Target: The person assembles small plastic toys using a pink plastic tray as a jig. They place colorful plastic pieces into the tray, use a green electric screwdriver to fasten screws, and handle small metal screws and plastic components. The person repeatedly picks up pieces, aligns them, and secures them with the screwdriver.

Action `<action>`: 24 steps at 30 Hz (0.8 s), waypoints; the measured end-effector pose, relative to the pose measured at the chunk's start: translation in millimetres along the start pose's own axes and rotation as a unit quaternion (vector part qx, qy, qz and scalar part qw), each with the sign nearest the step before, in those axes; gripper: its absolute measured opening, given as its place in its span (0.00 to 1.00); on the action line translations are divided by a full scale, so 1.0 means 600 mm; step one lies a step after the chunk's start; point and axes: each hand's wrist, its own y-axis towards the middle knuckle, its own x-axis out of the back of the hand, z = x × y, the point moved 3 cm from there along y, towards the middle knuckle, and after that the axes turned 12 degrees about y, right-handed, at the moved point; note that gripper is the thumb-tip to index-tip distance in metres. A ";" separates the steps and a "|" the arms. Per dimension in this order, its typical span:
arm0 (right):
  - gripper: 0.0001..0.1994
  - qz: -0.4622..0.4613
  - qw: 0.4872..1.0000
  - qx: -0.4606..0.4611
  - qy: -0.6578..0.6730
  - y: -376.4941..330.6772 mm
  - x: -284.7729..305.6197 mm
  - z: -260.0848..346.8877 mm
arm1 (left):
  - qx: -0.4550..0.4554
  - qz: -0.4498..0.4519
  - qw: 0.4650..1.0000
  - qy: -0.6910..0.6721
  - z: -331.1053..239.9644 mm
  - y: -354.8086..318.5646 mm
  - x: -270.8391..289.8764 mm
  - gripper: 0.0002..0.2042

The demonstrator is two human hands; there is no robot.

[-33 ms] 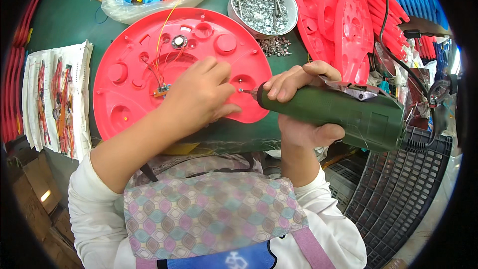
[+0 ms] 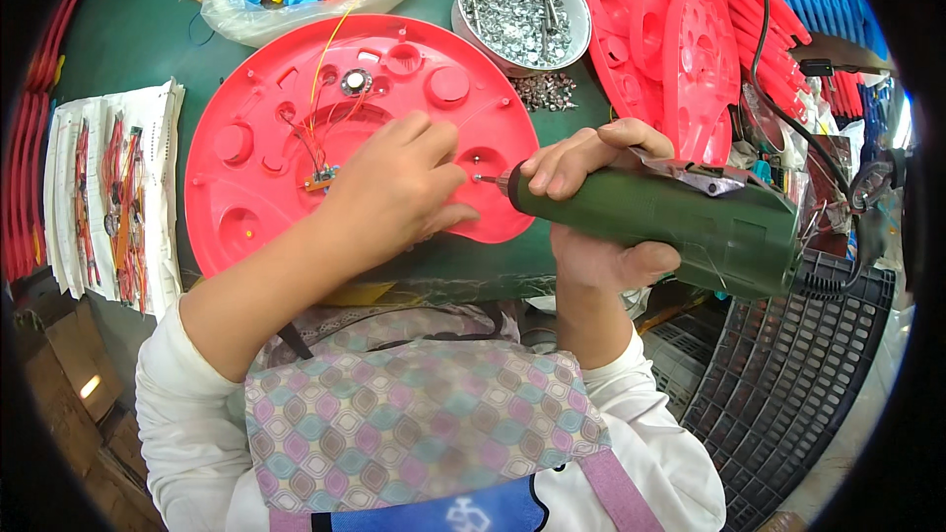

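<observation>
A round pink plastic shell (image 2: 222,222) lies on the green table, its inner side with posts and round recesses facing up. My right hand (image 2: 591,177) is wrapped round a dark green electric screwdriver (image 2: 680,222), held nearly level. The bit points left, its tip at a small screw (image 2: 477,177) in the shell's right-hand recess. Over the shell's middle, just left of the bit, is my left hand (image 2: 404,177), fingers curled; what they hold, if anything, is hidden. Beside that wrist a small circuit board (image 2: 320,179) with thin wires sits in the shell, below a round metal part (image 2: 356,83).
A white bowl of screws (image 2: 581,25) stands behind the shell, loose screws (image 2: 544,93) in front of it. Behind left is a plastic bag (image 2: 232,20) of coloured star pieces. More pink shells (image 2: 690,69) stack at right, near a hanging black cable (image 2: 764,49). Wired parts (image 2: 123,197) lie on white sheets at left.
</observation>
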 end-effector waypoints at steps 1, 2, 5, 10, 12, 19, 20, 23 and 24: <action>0.50 -0.005 1.000 -0.006 -0.002 -0.001 0.000 -0.001 | 0.002 0.000 1.000 0.002 0.000 -0.001 0.000 0.16; 0.49 -0.010 1.000 -0.012 -0.004 -0.001 0.001 -0.002 | 0.003 -0.001 1.000 0.004 0.001 -0.001 0.000 0.16; 0.48 -0.012 1.000 -0.024 -0.005 -0.001 0.001 -0.003 | 0.008 0.007 1.000 0.000 0.002 -0.003 -0.001 0.15; 0.46 0.041 0.998 -0.028 0.031 0.017 0.000 -0.003 | 0.010 0.003 1.000 -0.004 0.003 -0.002 -0.002 0.14; 0.45 0.067 0.996 -0.058 0.009 0.025 -0.004 0.000 | 0.011 -0.004 1.000 0.003 0.002 -0.002 -0.003 0.14; 0.51 0.157 0.973 -0.169 -0.017 0.041 -0.008 -0.011 | 0.016 -0.011 1.000 -0.010 0.003 -0.003 -0.005 0.12; 0.52 0.120 0.980 -0.161 -0.014 0.041 -0.006 -0.012 | 0.018 -0.010 1.000 -0.013 0.003 -0.004 -0.004 0.12; 0.51 0.073 0.993 -0.090 0.038 0.049 0.005 -0.011 | 0.019 -0.006 1.000 -0.021 0.002 -0.004 -0.002 0.13; 0.49 0.065 0.995 -0.057 0.054 0.053 0.004 -0.014 | 0.019 -0.004 1.000 -0.024 0.001 -0.004 -0.001 0.13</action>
